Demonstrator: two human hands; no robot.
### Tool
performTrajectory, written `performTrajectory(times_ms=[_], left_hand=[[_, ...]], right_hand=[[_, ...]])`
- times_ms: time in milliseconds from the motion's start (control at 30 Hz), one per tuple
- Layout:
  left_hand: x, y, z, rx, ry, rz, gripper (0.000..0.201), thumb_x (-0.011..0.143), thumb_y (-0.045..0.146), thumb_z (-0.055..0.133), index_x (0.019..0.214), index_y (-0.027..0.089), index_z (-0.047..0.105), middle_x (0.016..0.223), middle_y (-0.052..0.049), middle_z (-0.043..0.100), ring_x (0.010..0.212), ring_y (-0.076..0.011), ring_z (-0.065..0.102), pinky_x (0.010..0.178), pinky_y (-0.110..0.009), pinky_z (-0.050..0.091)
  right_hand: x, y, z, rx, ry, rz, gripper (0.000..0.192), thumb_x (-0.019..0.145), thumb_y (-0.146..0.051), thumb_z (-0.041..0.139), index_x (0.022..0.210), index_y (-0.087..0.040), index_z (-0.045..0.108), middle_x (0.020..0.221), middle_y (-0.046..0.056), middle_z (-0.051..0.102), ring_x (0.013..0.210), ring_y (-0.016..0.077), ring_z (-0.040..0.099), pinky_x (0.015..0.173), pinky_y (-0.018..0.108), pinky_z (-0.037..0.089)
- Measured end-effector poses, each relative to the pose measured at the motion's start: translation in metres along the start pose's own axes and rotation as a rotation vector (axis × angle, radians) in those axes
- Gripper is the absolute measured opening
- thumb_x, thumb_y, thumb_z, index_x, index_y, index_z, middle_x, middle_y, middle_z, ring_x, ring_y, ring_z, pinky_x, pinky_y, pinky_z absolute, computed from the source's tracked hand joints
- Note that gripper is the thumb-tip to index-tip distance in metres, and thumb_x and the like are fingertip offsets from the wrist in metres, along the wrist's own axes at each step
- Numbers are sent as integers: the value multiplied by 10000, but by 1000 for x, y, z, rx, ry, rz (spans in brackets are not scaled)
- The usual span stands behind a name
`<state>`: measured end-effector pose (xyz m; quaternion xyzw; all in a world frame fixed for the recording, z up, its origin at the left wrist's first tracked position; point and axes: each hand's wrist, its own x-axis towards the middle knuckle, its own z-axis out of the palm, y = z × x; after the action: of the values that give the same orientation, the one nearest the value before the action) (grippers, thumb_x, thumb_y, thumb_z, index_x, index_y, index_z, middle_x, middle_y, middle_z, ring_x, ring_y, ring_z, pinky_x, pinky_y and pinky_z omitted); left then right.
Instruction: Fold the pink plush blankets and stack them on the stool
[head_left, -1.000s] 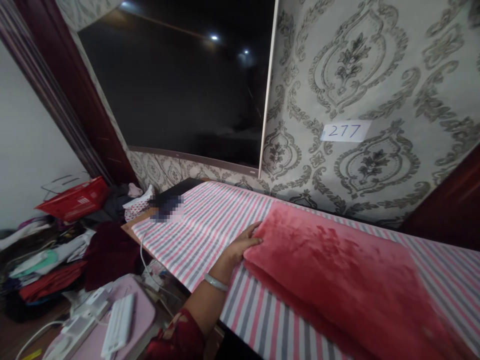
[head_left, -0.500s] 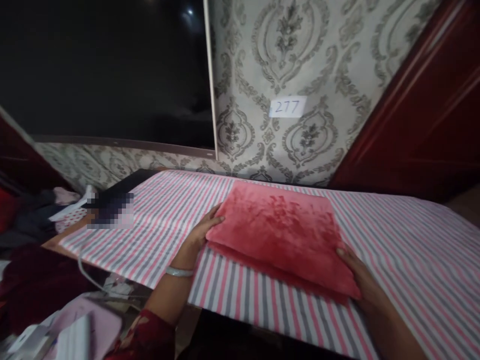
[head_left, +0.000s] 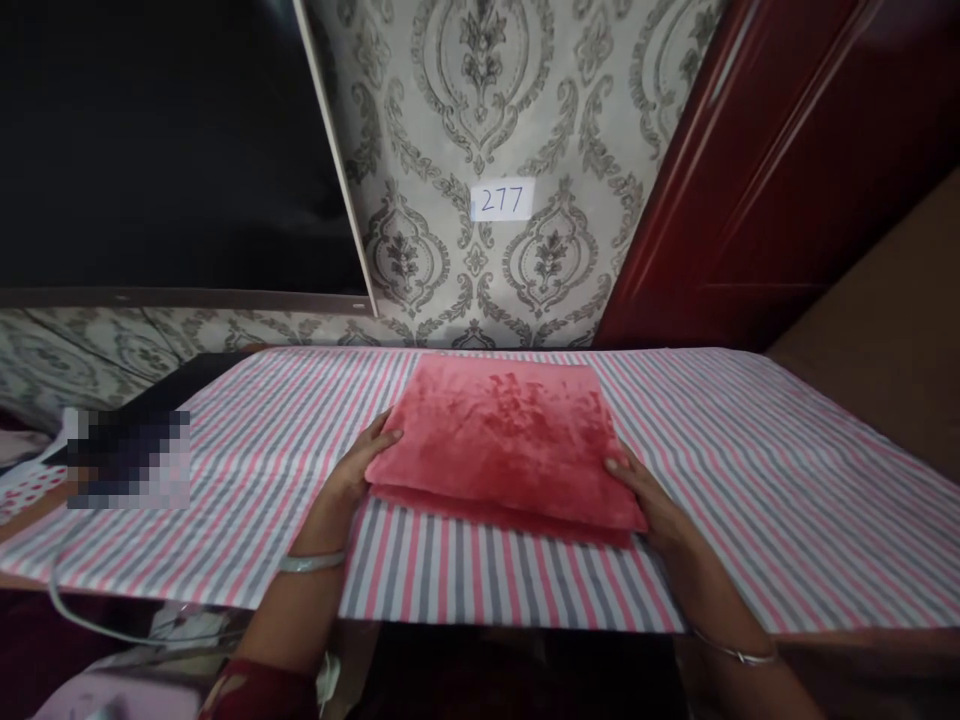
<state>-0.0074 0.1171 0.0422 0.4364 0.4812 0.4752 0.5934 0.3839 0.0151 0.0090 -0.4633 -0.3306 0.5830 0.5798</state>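
The left hand (head_left: 358, 468) is at the left edge of a folded red fuzzy cloth (head_left: 504, 443). Its fingers (head_left: 386, 437) are laid open, and the thumb side presses on the soft edge. The rest of the fingers slip under the fold, so I cannot tell how tight the hold is. The right hand (head_left: 651, 503) is at the right front corner of the cloth. Its fingers are spread flat against the edge, and some go under it. Both hands touch the cloth, one on each side.

The red cloth lies flat in the middle of the surface (head_left: 787, 500). It is folded into a neat shape with two layers showing at the front. The surface has a cover with pink, grey and white stripes.

A silver bangle (head_left: 311, 562) sits on the left wrist. A thin bangle (head_left: 731, 652) sits on the right wrist. A red patterned sleeve (head_left: 251, 695) shows at the bottom.

Behind the surface is a wall with grey curly wallpaper (head_left: 450, 120). A small white label (head_left: 502, 200) with 277 is stuck on it. A big dark screen (head_left: 150, 140) is on the left. A dark red door (head_left: 757, 170) is on the right. A white cable (head_left: 82, 620) hangs near the left end of the surface.
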Motion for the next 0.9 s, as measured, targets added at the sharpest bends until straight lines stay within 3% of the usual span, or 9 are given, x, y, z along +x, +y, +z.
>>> performTrajectory(times_ms=[233, 500, 733, 900], left_hand=[[-3, 0, 0, 6, -48, 24, 871, 625, 428, 887, 1401, 205, 560, 1266, -125, 721, 1135, -327, 697, 906, -359, 596], [-3, -1, 0, -3, -81, 66, 937, 621, 426, 894, 1455, 223, 519, 1394, -144, 635, 1216, -339, 649, 943, -346, 576], [-4, 3, 0, -5, -9, 81, 976, 616, 459, 893, 1478, 253, 484, 1459, -138, 578, 1298, -340, 584, 1004, -379, 553], [2, 23, 6, 1, 61, 38, 967, 608, 384, 889, 1479, 252, 492, 1431, -131, 609, 1275, -327, 604, 1018, -373, 543]], right_hand=[[2, 5, -4, -15, 27, 4, 746, 744, -422, 811, 1423, -329, 515, 1302, 44, 704, 1157, 310, 683, 1039, 473, 518], [0, 4, -1, -9, 20, -29, 758, 750, -428, 815, 1436, -334, 506, 1350, 49, 674, 1193, 317, 662, 1042, 483, 513], [7, 2, 2, 65, -19, -47, 867, 743, -416, 812, 1513, -353, 417, 1400, 39, 639, 1211, 318, 650, 1022, 498, 518], [12, -25, 18, 133, -21, -135, 917, 671, -343, 842, 1502, -318, 456, 1435, 41, 610, 1281, 339, 593, 1085, 506, 452]])
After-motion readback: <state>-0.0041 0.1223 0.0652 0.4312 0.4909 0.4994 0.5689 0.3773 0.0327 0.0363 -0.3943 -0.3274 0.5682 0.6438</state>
